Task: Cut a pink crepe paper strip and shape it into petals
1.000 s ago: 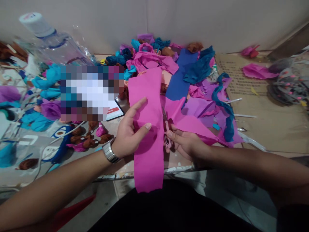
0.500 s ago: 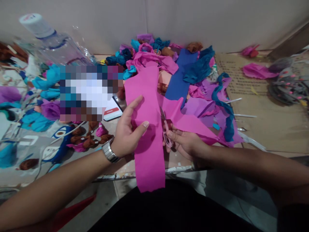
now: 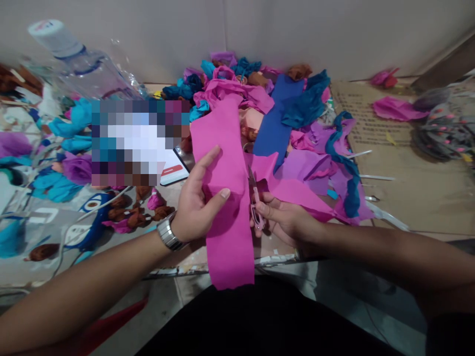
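A long strip of bright pink crepe paper (image 3: 230, 252) runs up the middle of the head view, its lower end hanging past the table edge. My left hand (image 3: 198, 200), a metal watch on its wrist, grips the paper with the fingers on top and the thumb stretched across it; part of the grip is hidden. My right hand (image 3: 282, 215) is closed around pink-handled scissors (image 3: 256, 207). Their blades point up along the strip's right edge. To the right of the blades lies another piece of pink crepe paper (image 3: 297, 190).
Behind the strip is a heap of crumpled crepe paper (image 3: 304, 109) in several colours. A plastic bottle (image 3: 92, 69) and a partly blurred phone (image 3: 172, 170) are at left. Flattened cardboard (image 3: 401, 193) lies at right, with a grey bundle (image 3: 441, 126) on it. White cables cross the left side.
The strip's upper part has shifted slightly and looks narrower, and its lower end sits a little higher. The pink piece beside the scissors has moved slightly. Both hands keep their hold.
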Motion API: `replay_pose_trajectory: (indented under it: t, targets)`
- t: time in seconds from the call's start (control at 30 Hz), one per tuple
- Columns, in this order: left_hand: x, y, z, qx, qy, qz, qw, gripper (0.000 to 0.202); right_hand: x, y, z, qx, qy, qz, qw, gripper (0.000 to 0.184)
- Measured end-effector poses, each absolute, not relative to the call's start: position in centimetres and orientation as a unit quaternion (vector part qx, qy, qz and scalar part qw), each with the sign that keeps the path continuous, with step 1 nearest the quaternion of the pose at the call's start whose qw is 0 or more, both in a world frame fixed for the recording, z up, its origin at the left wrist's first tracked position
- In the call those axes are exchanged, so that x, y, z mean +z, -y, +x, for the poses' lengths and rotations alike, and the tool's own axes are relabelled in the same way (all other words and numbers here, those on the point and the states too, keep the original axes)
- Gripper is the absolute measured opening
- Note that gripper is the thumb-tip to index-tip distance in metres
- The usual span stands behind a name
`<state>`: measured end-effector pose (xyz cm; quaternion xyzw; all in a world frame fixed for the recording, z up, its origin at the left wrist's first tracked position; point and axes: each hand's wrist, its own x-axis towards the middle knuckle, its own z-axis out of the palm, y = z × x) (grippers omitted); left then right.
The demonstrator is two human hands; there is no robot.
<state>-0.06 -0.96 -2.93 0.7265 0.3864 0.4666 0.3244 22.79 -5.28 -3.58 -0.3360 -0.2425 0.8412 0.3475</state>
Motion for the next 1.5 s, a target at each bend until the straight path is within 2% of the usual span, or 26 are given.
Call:
replay_pose_trajectory:
  t: [1.5]
  targets:
    - [-3.14,1.15,-0.13,0.456,-0.383,0.732,0.332,0.073,-3.22,5.35,22.55,0.842,0.259,-0.308,0.358,0.037]
